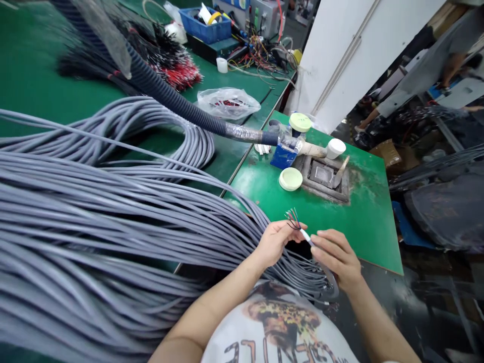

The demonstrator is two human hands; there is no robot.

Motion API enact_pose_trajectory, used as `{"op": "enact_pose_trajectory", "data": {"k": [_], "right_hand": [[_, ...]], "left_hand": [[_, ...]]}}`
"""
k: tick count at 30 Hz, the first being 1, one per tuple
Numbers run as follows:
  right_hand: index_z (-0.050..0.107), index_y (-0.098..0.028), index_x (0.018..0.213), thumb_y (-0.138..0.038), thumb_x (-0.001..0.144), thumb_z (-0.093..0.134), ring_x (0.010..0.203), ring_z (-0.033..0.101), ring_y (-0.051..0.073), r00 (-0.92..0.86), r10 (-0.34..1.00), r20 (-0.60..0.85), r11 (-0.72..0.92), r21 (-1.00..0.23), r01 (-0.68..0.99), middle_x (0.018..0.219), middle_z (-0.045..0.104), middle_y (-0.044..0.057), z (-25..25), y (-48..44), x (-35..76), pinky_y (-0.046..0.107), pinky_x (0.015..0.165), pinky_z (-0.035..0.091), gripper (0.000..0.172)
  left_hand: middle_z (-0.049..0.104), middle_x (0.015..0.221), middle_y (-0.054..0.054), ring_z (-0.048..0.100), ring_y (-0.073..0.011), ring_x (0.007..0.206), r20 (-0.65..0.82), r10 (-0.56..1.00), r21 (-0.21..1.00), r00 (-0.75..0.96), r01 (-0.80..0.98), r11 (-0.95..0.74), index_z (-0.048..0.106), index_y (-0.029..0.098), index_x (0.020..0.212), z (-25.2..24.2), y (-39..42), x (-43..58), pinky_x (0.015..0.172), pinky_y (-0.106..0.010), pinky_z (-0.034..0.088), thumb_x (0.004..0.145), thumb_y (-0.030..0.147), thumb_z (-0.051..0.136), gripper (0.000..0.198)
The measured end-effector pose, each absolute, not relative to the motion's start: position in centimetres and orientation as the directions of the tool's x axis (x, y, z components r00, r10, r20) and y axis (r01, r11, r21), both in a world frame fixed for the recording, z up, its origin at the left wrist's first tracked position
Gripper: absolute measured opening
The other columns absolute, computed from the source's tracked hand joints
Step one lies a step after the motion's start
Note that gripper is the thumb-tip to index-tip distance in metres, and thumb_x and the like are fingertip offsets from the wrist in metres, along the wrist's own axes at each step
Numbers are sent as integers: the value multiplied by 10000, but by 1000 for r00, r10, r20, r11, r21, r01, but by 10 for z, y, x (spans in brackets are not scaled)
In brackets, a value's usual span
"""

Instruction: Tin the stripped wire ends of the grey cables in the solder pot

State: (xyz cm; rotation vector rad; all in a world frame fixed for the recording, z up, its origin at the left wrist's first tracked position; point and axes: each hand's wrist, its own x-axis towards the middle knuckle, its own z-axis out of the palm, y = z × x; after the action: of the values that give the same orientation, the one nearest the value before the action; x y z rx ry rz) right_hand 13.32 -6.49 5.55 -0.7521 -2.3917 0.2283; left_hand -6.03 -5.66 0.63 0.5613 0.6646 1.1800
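Between my hands is the end of a grey cable (307, 238), with a white sleeve near its tip and several thin coloured wires (293, 218) fanned out beyond it. My left hand (278, 239) pinches around those wires at the base of the fan. Lower down, my right hand (338, 257) grips the grey jacket between thumb and fingers. From there the cable bends down behind my right hand. A large bundle of grey cables (151, 212) spreads over the table to my left, its ends hanging near my lap.
Ahead, a solder pot (325, 174) is set in the green board (359, 227), with a pale-handled scraper on it. Around it stand a shallow pale dish (291, 179), a white cup (336, 148) and a blue box (283, 155). A ribbed hose (189, 112) crosses above the table.
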Motion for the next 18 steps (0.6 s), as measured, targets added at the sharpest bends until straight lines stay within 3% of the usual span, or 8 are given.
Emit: {"op": "enact_pose_trajectory", "data": {"k": [2, 7, 18], "right_hand": [[521, -407, 1300, -182, 837, 580, 1118, 612, 261, -651, 567, 505, 823, -319, 470, 1179, 671, 17, 44, -75, 139, 525, 872, 538, 519], [531, -419, 1279, -162, 836, 570, 1143, 597, 255, -635, 579, 512, 812, -294, 504, 1173, 675, 1, 30, -88, 149, 520, 878, 538, 513], [557, -413, 1259, -166, 828, 576, 1131, 605, 267, -614, 591, 523, 803, -315, 506, 1151, 686, 15, 20, -99, 154, 528, 845, 559, 498]], "left_hand": [[695, 697, -89, 597, -147, 610, -197, 946, 688, 257, -651, 320, 747, 120, 843, 7, -61, -58, 649, -280, 480, 723, 528, 685, 430], [694, 669, -60, 583, -124, 611, -160, 958, 772, 239, -574, 272, 760, 132, 810, 11, -69, -61, 649, -250, 466, 724, 481, 707, 363], [717, 756, -77, 628, -158, 689, -136, 972, 863, 194, -459, 212, 762, 133, 776, 21, -78, -62, 691, -271, 516, 743, 474, 686, 350]]}}
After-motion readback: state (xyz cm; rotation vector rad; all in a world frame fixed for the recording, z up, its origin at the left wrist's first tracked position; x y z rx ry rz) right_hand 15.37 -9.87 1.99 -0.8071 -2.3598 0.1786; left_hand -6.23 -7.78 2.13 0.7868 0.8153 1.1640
